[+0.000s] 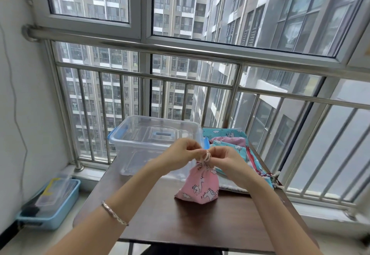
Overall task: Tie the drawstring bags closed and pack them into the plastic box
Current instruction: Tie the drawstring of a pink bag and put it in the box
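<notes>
up close, both hands (181, 153) (224, 159) pinch cord (207, 155) — fingers curled.

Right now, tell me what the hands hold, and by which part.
Left hand and right hand each pinch the cord, just above the neck of the pink bag.

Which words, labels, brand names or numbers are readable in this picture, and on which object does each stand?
None can be read.
The pink bag and the blue bags carry only printed pictures; the plastic box shows no label.
Contents of the floor tray are too blurred.
</notes>
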Motion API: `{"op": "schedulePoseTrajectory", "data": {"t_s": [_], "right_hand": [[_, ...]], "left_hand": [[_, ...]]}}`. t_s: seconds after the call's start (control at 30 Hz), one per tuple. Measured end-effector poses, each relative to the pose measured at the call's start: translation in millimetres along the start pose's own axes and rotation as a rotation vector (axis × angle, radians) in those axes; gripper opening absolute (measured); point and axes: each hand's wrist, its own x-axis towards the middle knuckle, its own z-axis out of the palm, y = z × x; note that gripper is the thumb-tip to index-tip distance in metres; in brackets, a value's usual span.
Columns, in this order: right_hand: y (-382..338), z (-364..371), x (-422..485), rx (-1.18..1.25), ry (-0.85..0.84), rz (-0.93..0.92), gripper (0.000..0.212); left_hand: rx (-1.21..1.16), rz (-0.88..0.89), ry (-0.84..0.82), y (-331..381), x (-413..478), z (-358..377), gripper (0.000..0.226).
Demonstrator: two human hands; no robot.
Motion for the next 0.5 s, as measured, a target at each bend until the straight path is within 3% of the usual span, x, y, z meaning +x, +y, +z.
{"op": "schedulePoseTrajectory", "data": {"t_s": [0.13, 0.23, 0.4, 0.5], "right_hand": [[2.5, -1.1, 3.2, -0.07, 0.116, -0.038, 0.026], [5.9, 1.2, 1.5, -0.041, 0.147, -0.1, 0.018], [10.5, 10.5, 1.0, 0.19, 0.194, -0.012, 0.034], [10.3, 15.2, 3.7, 0.55, 0.184, 0.111, 0.035]], "left_hand": [[-0.098, -0.085, -0.082, -3.0, 1.0, 0.4, 0.025], [-0.203, -0.133, -0.089, -3.1, 1.5, 1.9, 0.026], [-0.272, -0.154, -0.114, -3.1, -0.2, 5.8, 0.03], [-0.292, -0.125, -0.095, -2.8, 0.5, 7.1, 0.026]]}}
